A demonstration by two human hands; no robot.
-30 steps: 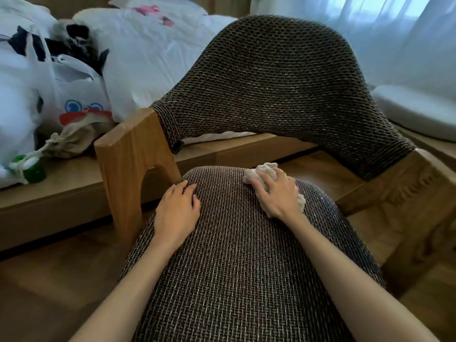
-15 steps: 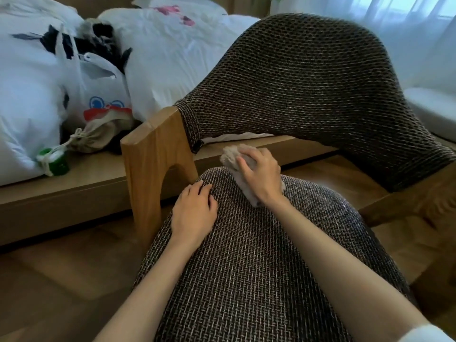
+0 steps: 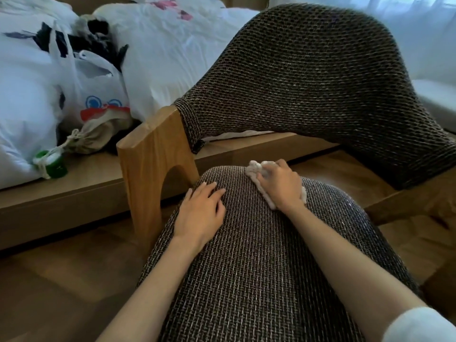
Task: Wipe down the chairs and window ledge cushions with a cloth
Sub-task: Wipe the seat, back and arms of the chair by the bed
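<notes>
A chair with a dark woven seat cushion (image 3: 259, 267), a curved woven backrest (image 3: 308, 77) and wooden arms fills the view. My right hand (image 3: 278, 186) holds a crumpled pale cloth (image 3: 254, 169) against the far edge of the seat, fingers curled over it. My left hand (image 3: 199, 213) rests flat on the seat's left side, fingers spread. A white window ledge cushion (image 3: 436, 97) shows at the right edge, behind the backrest.
The wooden armrest post (image 3: 153, 178) stands just left of my left hand. Behind it a low wooden platform (image 3: 74, 188) carries white bedding, a plastic bag (image 3: 96, 99), a drawstring pouch (image 3: 98, 137) and a green roll (image 3: 50, 164). Wood floor lies around the chair.
My right hand slid the cloth left along the seat's far edge, then back slightly right and down onto the seat. The left hand stayed put. The camera shifted right.
</notes>
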